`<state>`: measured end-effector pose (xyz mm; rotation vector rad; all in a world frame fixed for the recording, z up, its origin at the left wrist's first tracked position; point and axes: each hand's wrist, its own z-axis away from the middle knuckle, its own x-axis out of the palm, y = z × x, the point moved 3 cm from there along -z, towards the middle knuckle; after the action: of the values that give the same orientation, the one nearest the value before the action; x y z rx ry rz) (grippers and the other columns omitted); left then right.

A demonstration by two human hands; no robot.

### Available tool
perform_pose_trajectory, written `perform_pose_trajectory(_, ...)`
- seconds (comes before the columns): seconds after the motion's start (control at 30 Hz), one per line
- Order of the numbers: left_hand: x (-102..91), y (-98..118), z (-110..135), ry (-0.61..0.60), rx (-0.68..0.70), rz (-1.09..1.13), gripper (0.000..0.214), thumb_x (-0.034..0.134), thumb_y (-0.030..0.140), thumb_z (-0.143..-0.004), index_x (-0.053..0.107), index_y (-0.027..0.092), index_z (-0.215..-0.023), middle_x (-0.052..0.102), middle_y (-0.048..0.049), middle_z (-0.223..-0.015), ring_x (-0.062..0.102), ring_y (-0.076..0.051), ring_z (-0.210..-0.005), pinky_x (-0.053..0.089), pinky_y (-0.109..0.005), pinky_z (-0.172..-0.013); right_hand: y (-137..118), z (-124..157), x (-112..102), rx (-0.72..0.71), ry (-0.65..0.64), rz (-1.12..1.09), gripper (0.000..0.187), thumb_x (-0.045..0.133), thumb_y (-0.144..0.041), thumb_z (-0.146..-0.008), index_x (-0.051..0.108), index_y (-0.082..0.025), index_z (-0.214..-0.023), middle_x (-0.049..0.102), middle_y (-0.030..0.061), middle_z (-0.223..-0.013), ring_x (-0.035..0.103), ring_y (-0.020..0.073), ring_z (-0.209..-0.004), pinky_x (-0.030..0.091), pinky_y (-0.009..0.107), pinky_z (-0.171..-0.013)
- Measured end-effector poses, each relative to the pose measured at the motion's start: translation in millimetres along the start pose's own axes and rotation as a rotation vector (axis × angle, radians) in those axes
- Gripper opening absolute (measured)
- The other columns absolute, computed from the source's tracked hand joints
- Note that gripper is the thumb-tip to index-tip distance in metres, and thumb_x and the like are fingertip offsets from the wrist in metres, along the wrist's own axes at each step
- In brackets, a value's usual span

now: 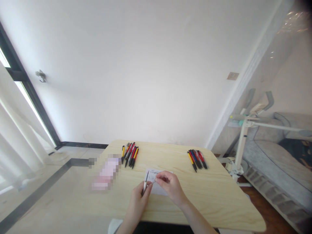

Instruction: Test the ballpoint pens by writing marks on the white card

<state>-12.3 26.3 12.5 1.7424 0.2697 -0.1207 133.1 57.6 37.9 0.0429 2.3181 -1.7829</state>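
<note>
My left hand (137, 204) is closed round a thin pen (145, 184) with a white barrel and dark ends, held nearly upright over the light wooden table (214, 195). My right hand (170, 186) pinches something small at the pen's upper end; I cannot make out what. Both hands hover above a white sheet of paper (153, 174) with faint print. A bunch of several yellow, red and black pens (130, 154) lies at the back left of the table. A second bunch of several pens (197, 159) lies at the back right.
A blurred pink patch (106, 173) sits on the table's left side. A white stand with grey handles (244, 130) and a grey sofa (280, 152) are to the right. White curtains and a window (19, 130) fill the left.
</note>
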Motion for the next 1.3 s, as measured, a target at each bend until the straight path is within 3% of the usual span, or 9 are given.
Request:
perform_pose_trajectory(0.13,-1.0,-2,-1,0.005,-0.025,-0.009,0.027,0.05,0.04,-0.076,0.061,0.015,-0.071,0.044,0.005,-0.047,0.04,-0.009,-0.044,0.033,-0.02,-0.045,5,3,-2,0.059,0.026,-0.089,0.024,0.055,-0.035,-0.077,0.064,-0.015,-0.086,0.067,0.006,-0.07,0.059,0.0165,-0.062,0.045,0.025,-0.054)
perform_pose_trajectory(0.37,-0.8,-2,0,-0.002,-0.057,0.001,0.029,0.051,0.042,-0.075,0.062,0.015,-0.076,0.042,0.0058,-0.045,0.04,-0.01,-0.043,0.032,-0.02,-0.044,9,7,4,0.067,-0.011,-0.035,0.026,0.06,-0.036,-0.073,0.066,-0.014,-0.085,0.068,0.008,-0.078,0.061,0.0187,-0.069,0.048,0.028,-0.059)
perform_pose_trajectory(0.67,0.5,-4,-1,-0.006,-0.062,-0.009,0.028,0.052,0.041,-0.074,0.062,0.015,-0.076,0.042,0.0062,-0.045,0.039,-0.01,-0.042,0.031,-0.021,-0.045,9,6,4,0.041,-0.031,-0.024,0.021,0.058,-0.029,-0.072,0.066,-0.015,-0.086,0.067,0.006,-0.073,0.06,0.0173,-0.067,0.048,0.027,-0.061)
perform_pose_trajectory(0.8,-0.3,-3,-1,0.021,-0.032,-0.035,0.027,0.054,0.041,-0.073,0.063,0.015,-0.074,0.048,0.0042,-0.049,0.041,-0.011,-0.048,0.033,-0.021,-0.048,9,6,4,0.026,-0.047,0.006,0.017,0.058,-0.023,-0.071,0.066,-0.016,-0.085,0.067,0.0044,-0.073,0.059,0.016,-0.067,0.046,0.026,-0.062)
perform_pose_trajectory(1.0,-0.1,-1,-1,-0.005,-0.019,-0.045,0.03,0.053,0.043,-0.073,0.063,0.015,-0.072,0.05,0.0037,-0.051,0.041,-0.011,-0.049,0.032,-0.021,-0.049,8,5,2,0.027,-0.112,0.09,0.015,0.056,-0.019,-0.069,0.067,-0.016,-0.078,0.061,0.0,-0.062,0.053,0.0123,-0.057,0.041,0.021,-0.052)
perform_pose_trajectory(1.3,-0.4,1,0,0.006,-0.02,-0.038,0.03,0.053,0.043,-0.073,0.062,0.016,-0.069,0.049,0.0035,-0.05,0.041,-0.012,-0.05,0.032,-0.021,-0.05,11,8,0,0.009,-0.136,0.159,0.013,0.054,-0.019,-0.069,0.066,-0.017,-0.076,0.058,-0.0014,-0.06,0.049,0.0112,-0.055,0.039,0.021,-0.051)
